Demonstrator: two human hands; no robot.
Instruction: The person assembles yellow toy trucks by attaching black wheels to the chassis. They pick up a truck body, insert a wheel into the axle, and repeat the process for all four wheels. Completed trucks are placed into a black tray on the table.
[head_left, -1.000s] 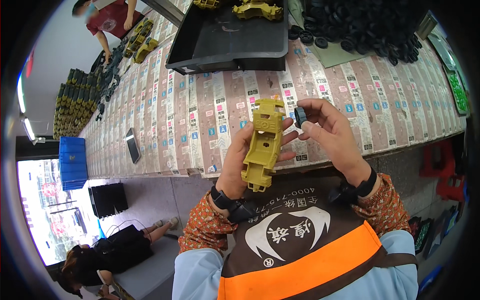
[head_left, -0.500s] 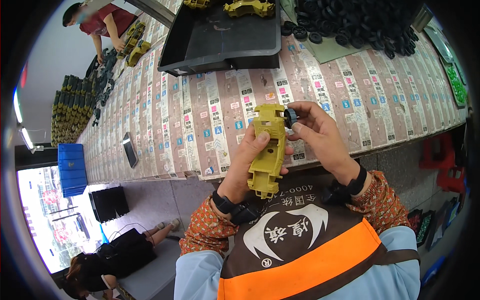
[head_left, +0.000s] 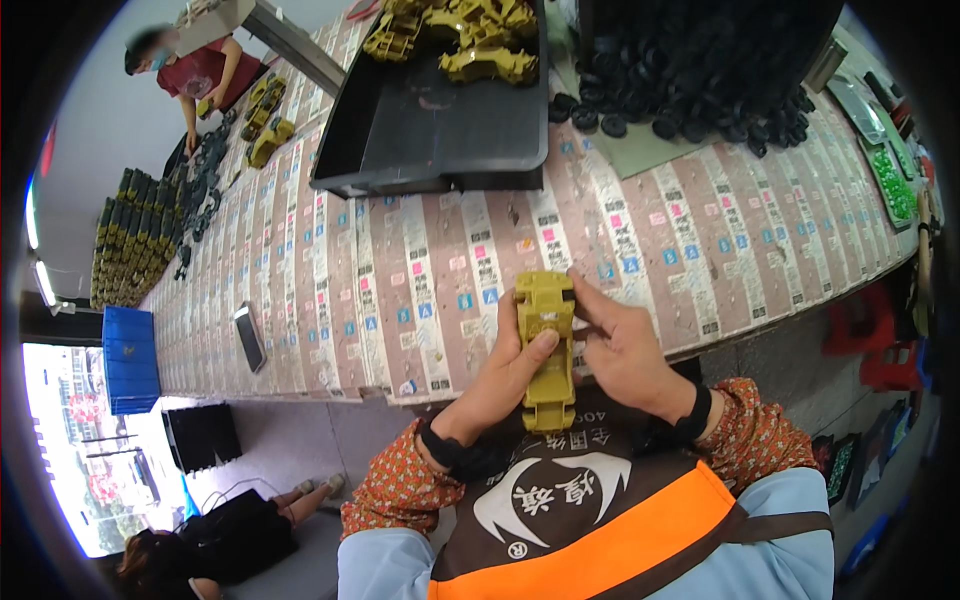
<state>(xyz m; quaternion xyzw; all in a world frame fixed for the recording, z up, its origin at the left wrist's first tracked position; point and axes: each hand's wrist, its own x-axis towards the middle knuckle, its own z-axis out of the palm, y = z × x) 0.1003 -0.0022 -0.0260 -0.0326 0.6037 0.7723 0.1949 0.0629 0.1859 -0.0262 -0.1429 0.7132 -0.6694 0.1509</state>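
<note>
Chassis held in left hand over near edge of counter, thumb on top face. Right hand curled against its upper right side; dark part there, cannot tell whether fingers grip it. Phone near left end of near edge. Tray, partly filled, toward far edge; wheels heaped right of it.

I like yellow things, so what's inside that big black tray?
Yellow parts are heaped toward the far end of the black tray. I can't see what's beneath them, because they cover it, and the tray's far edge is outside the picture.
</note>
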